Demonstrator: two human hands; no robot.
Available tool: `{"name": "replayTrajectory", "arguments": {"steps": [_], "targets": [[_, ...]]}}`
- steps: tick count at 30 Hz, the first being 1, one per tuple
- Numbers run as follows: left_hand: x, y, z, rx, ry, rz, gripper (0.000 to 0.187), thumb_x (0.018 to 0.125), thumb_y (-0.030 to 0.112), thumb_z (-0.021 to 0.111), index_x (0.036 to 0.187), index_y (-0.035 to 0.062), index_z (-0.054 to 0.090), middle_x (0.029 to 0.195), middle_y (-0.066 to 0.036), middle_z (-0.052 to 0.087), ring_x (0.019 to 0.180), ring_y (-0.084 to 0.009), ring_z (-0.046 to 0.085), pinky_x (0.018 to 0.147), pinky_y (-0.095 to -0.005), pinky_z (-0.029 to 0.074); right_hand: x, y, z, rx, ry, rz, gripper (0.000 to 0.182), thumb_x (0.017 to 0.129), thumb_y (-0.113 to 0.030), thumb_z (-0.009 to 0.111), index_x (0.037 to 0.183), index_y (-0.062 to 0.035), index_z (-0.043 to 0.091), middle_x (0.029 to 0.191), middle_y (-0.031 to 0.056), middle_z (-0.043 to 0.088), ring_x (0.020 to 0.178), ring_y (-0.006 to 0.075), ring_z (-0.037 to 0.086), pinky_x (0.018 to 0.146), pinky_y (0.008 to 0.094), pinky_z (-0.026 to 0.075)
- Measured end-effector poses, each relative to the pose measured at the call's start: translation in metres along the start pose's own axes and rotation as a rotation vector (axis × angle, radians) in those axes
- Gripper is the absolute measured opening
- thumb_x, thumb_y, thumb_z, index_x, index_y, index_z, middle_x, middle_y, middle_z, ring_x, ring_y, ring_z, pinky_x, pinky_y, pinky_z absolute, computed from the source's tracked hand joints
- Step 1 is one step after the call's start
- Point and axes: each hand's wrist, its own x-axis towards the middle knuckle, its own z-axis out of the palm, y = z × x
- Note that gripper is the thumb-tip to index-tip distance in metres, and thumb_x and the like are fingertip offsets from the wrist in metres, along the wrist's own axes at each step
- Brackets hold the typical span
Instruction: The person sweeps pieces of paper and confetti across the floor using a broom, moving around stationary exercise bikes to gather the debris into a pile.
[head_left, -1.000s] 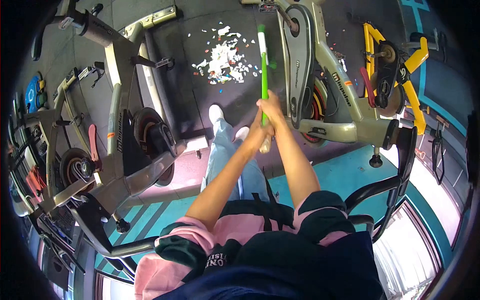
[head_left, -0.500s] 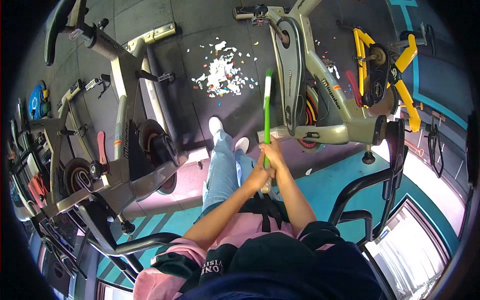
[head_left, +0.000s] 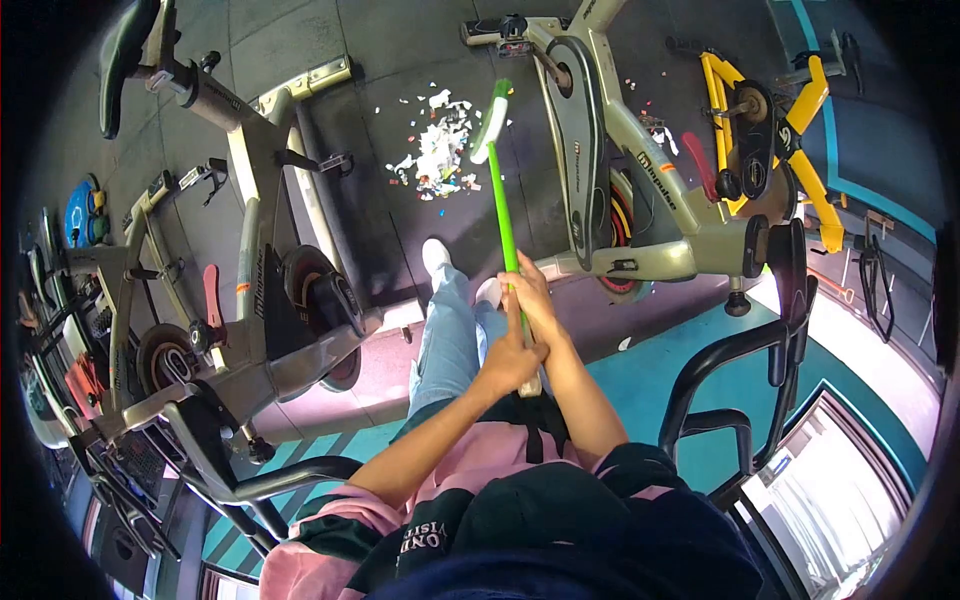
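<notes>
Both of my hands are wrapped round the green handle of a broom (head_left: 502,205). My left hand (head_left: 512,360) grips it low, near the pale end of the handle close to my waist. Just above, my right hand (head_left: 530,298) closes on the same handle. The broom's white head with green bristles (head_left: 492,125) lies ahead of me, tilted, at the right edge of a pile of torn paper scraps (head_left: 440,150) on the dark floor. Most scraps are white, with small coloured bits among them.
A grey exercise bike (head_left: 255,200) stands on my left, and another grey bike (head_left: 640,130) on my right. Farther right is a yellow bike frame (head_left: 815,95). More small scraps (head_left: 655,130) lie beyond the right bike. My white shoes (head_left: 436,255) are below the pile.
The broom head has swung left and a little away from me, up to the pile's right edge. The handle now leans left, and my right hand has shifted slightly left.
</notes>
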Motion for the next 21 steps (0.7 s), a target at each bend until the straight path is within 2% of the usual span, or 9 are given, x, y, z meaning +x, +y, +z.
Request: {"name": "replayTrajectory", "arguments": {"steps": [4,6,7,10,11,16,18,19,21], "targets": [[-0.013,-0.023,0.017,-0.072,-0.077,0.03,0.093,0.072,0.022,0.057,0.138,0.0103,-0.009,0.089,-0.023,0.058,0.077,-0.0312,0.059,0.069,-0.0338,0.045,-0.024,0.02,-0.011,-0.152,0.173,-0.028,0.051,0.069,-0.002,0.053,0.119,-0.0048,0.043,0.064,0.0005,0.048,0.052,0.0088,0.046,0.045,0.0227,0.038],[0.002,-0.047,0.028,-0.133,-0.113,-0.012,0.091,0.073,0.019,0.056,0.138,0.0088,-0.006,0.08,-0.016,0.057,0.069,-0.0253,0.057,0.065,-0.0317,0.045,-0.024,0.034,-0.017,-0.167,0.2,0.033,0.043,0.067,-0.002,0.053,0.11,-0.0032,0.046,0.063,0.0009,0.048,0.053,0.0085,0.045,0.045,0.0223,0.037],[0.01,-0.051,0.027,-0.18,-0.081,0.025,0.09,0.071,0.013,0.056,0.138,0.0076,-0.003,0.073,-0.011,0.054,0.062,-0.0188,0.053,0.058,-0.0282,0.043,-0.017,0.044,-0.02,-0.239,0.27,0.058,0.03,0.065,-0.005,0.055,0.095,-0.0012,0.051,0.065,0.003,0.051,0.056,0.0115,0.048,0.048,0.0253,0.039],[0.026,-0.034,0.001,-0.454,-0.173,-0.057,0.094,0.066,0.014,0.056,0.137,0.0036,-0.006,0.083,-0.017,0.057,0.07,-0.0256,0.057,0.058,-0.0321,0.045,0.025,0.066,-0.032,-0.457,0.158,0.086,0.022,0.062,-0.009,0.059,0.083,-0.001,0.055,0.065,0.0055,0.054,0.059,0.0161,0.051,0.051,0.0297,0.041],[0.032,-0.032,-0.001,-0.562,-0.149,-0.07,0.094,0.067,0.009,0.055,0.137,0.0026,-0.007,0.074,-0.009,0.053,0.062,-0.0155,0.051,0.052,-0.0259,0.041,0.027,0.06,-0.028,-0.409,0.094,0.09,0.02,0.06,-0.013,0.06,0.075,-0.0007,0.056,0.068,0.0083,0.057,0.063,0.0192,0.054,0.056,0.0332,0.043],[0.02,-0.033,-0.005,-0.618,-0.009,-0.063,0.092,0.066,0.007,0.055,0.138,0.0057,-0.004,0.077,-0.009,0.054,0.058,-0.0164,0.051,0.052,-0.0265,0.041,0.054,0.079,-0.013,-0.492,0.01,0.061,0.032,0.061,-0.013,0.061,0.09,0.0007,0.056,0.071,0.0099,0.059,0.066,0.0197,0.056,0.059,0.033,0.044],[0.01,-0.037,0.004,-0.427,0.083,0.033,0.093,0.069,0.012,0.055,0.138,0.0076,-0.007,0.087,-0.016,0.057,0.066,-0.0239,0.056,0.061,-0.0313,0.045,0.038,0.066,-0.004,-0.452,0.08,-0.012,0.04,0.064,-0.008,0.058,0.103,-0.0006,0.052,0.067,0.0078,0.056,0.062,0.0172,0.055,0.056,0.0307,0.045],[0.004,-0.04,0.009,-0.202,0.104,0.038,0.093,0.071,0.018,0.054,0.137,0.0081,-0.01,0.1,-0.026,0.055,0.081,-0.0351,0.058,0.073,-0.0357,0.045,0.024,0.054,0.002,-0.453,0.08,-0.016,0.04,0.064,-0.008,0.058,0.103,-0.0006,0.052,0.067,0.0078,0.056,0.062,0.0172,0.055,0.056,0.0307,0.045],[-0.023,-0.023,0.006,-0.165,0.031,-0.006,0.094,0.072,0.021,0.054,0.136,0.0092,-0.013,0.098,-0.031,0.053,0.086,-0.0404,0.056,0.075,-0.0394,0.044,-0.007,0.038,0.009,-0.272,0.069,0.034,0.043,0.067,-0.003,0.054,0.11,-0.0026,0.047,0.066,0.006,0.052,0.056,0.013,0.052,0.05,0.0279,0.043]]}}
